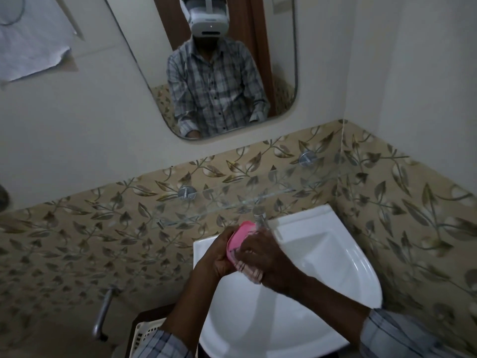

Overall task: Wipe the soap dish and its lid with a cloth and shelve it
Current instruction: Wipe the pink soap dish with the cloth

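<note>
Wiping under way above the corner basin [322, 257], toward its 10 o'clock rim. Left hand [219, 257] fingers closed around one pink soap dish piece [241, 235]; right hand [260, 257] fingers bunched on one checked cloth [249, 271], pressed to it. Risk: slick plastic twisting loose into basin under rubbing. Dish or lid, cannot tell. One glass shelf [258, 200] at 12 o'clock, two brackets.

Both forearms reach forward, left hand [219, 257] and right hand [263, 259] curled closed, touching.
</note>
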